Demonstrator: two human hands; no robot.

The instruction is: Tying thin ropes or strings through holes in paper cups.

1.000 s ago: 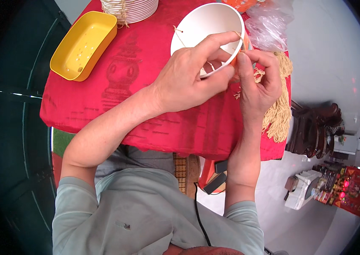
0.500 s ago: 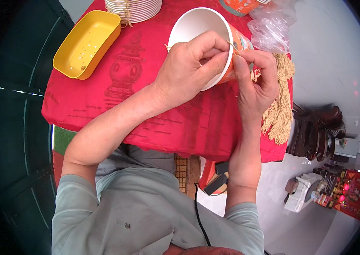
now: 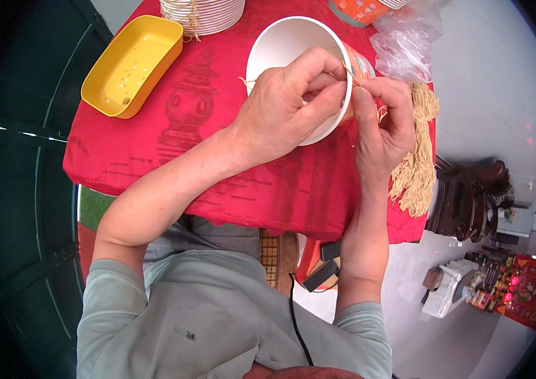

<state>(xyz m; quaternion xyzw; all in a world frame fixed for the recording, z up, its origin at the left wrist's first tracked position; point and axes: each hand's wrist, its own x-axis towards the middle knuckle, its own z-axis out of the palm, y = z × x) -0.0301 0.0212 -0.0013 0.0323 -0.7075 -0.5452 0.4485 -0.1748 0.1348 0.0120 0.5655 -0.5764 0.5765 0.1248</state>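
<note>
A paper bucket (image 3: 268,50), white inside with an orange printed outside, lies tilted, its mouth turned toward my left. My left hand (image 3: 290,104) reaches into that mouth, fingers curled together against the inner wall near the right rim; whatever they pinch is hidden. Just outside the rim, my right hand (image 3: 387,120) pinches a thin tan string (image 3: 351,73) between thumb and forefinger. This string crosses the rim between both hands' fingertips. Another short string end (image 3: 244,81) sticks out at the bucket's left rim.
On the red cloth-covered table (image 3: 230,196) stand a yellow tray (image 3: 154,69) with small bits inside and a stack of white-rimmed buckets (image 3: 214,16). A tan string bundle (image 3: 414,170) lies at the right edge, below a clear plastic bag (image 3: 404,50). Another orange bucket (image 3: 356,11) is behind.
The bucket has shifted slightly toward me, and its mouth shows a little rounder. Both hands keep nearly the same place, with the string still between their fingertips.
</note>
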